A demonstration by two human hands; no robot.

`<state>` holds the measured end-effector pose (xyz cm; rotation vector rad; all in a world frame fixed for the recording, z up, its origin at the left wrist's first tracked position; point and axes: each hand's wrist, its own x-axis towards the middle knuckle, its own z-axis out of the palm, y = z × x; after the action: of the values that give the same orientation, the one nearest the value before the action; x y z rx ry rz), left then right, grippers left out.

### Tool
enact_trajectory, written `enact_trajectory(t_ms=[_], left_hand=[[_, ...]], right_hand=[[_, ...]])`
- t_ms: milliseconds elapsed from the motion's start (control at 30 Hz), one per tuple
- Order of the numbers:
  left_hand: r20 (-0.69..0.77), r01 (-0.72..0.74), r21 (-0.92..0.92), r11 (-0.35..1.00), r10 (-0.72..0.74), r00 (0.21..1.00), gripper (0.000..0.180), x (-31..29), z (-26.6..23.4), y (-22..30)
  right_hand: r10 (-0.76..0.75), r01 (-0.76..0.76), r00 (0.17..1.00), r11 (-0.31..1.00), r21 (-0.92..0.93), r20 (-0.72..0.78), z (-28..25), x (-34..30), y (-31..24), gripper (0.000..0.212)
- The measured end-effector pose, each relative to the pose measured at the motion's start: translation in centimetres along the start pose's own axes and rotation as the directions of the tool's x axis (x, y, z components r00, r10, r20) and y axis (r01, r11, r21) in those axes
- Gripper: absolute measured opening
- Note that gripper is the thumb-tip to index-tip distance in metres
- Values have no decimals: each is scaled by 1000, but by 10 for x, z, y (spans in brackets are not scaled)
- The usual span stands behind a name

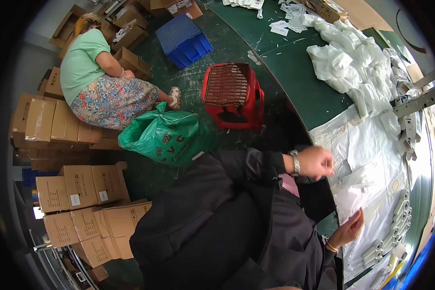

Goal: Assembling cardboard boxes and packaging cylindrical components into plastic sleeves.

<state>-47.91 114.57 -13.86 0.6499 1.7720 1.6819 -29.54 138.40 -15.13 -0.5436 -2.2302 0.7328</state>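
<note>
My left hand (315, 163), with a metal-banded watch at the wrist, hovers over the near edge of the table. Its fingers are curled in, and whatever they hold is hidden. Lower in the picture, my right hand (348, 229), wearing a thin bracelet, has its fingertips pressed together beside a thin white plastic bag (355, 192); I cannot make out what is between them. The bag lies on a crumpled whitish sheet (372, 145) covering the table. Rows of white cylindrical parts (396, 224) lie on the sheet beyond my right hand.
A heap of white plastic bags (353, 58) covers part of the green table (299, 72). On the floor are a red stool (232, 96), a blue crate (183, 41) and a green sack (164, 133). Another person (89, 72) sits among stacked cartons (82, 188).
</note>
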Motion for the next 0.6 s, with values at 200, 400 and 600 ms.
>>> enact_trajectory(t_ms=[200,400,600], left_hand=[[-299,106,-148,983,-147,943,20,-6,-76,-15],[-362,115,-208,971,-186,914,21,-10,-79,-27],[-325,144,-241,960,-219,920,20,-6,-63,-36]], right_hand=[[301,-302,953,945,127,28,-8,-15,5,29],[449,-434,893,880,194,-34,-1,-15,17,35],[398,-378,915,905,196,-70,7,-17,26,38]])
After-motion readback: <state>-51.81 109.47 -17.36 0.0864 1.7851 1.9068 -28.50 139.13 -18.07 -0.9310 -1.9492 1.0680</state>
